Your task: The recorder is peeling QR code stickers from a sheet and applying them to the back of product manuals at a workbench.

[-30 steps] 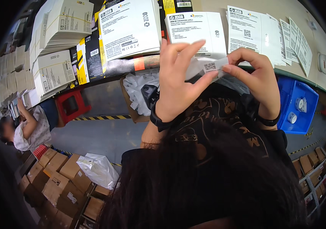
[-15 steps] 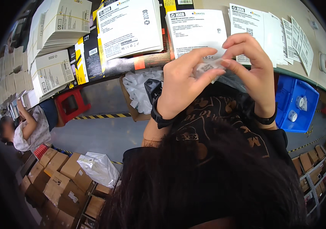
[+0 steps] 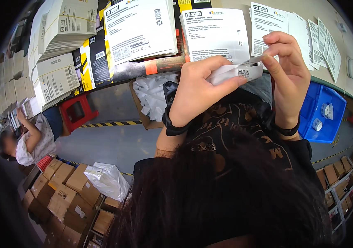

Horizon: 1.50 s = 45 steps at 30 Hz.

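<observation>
My left hand (image 3: 197, 89) pinches a white label strip (image 3: 229, 75) between thumb and fingers, with a square code printed near its right end. My right hand (image 3: 288, 76) is closed at the fingertips on a thin, pale piece of sticker (image 3: 254, 60), which rises off the upper edge of the strip. Its other fingers are curled above. Just beyond both hands lies a stack of printed white cards (image 3: 215, 35) on the table. Another printed white stack (image 3: 139, 35) rests to its left, and fanned white cards (image 3: 275, 33) spread out to the right.
Banded card bundles (image 3: 58, 76) stand at the table's left end. Under the table edge are a carton of crumpled white backing strips (image 3: 151, 97) and a blue bin (image 3: 323, 120) with small rolls. A red stool (image 3: 77, 111) and a seated person (image 3: 34, 140) are at left.
The crumpled-looking strip between my hands is now stretched out flat, showing its code. My right hand has moved right and slightly away from the left, drawing out a thin piece.
</observation>
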Motion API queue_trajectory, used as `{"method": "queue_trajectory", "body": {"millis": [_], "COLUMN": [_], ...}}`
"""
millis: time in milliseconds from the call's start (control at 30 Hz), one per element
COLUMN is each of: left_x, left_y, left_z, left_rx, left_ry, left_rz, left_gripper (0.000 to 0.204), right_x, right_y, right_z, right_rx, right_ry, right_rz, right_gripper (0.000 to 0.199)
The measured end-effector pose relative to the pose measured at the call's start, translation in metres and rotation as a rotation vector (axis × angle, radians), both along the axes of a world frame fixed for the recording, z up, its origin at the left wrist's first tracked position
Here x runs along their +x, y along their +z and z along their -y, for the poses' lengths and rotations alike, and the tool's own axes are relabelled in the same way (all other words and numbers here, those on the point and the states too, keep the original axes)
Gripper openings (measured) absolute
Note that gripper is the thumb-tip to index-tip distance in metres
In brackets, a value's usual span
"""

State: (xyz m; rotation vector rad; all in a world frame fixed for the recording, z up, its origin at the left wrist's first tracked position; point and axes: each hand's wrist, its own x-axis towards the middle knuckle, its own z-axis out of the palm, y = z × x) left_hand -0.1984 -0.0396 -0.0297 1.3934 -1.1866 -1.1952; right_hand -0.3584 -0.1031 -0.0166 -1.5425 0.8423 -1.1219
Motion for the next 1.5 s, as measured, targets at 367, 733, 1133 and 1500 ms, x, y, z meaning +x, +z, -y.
{"method": "queue_trajectory", "body": {"millis": [367,733,1133,1500], "left_x": [0.012,0.006,0.006,0.014], "left_y": [-0.003,-0.002,0.001,-0.014], "left_z": [-0.003,0.002,-0.001,-0.005], "left_rx": [0.087,-0.482,-0.101,-0.247], "left_ry": [0.099,0.074,0.059,-0.075], "left_rz": [-0.176,0.535,0.289,0.336], "left_gripper": [0.011,0.014,0.010,0.016], "right_x": [0.003,0.007,0.012,0.011], "right_y": [0.004,-0.005,-0.004,0.000], "right_z": [0.002,-0.004,0.002,0.031], "right_rx": [0.122,0.048,0.040,0.260], "right_ry": [0.137,0.264,0.255,-0.029], "right_rz": [0.004,-0.288,-0.258,-0.052], "right_gripper": [0.057,0.070,0.059,0.058]}}
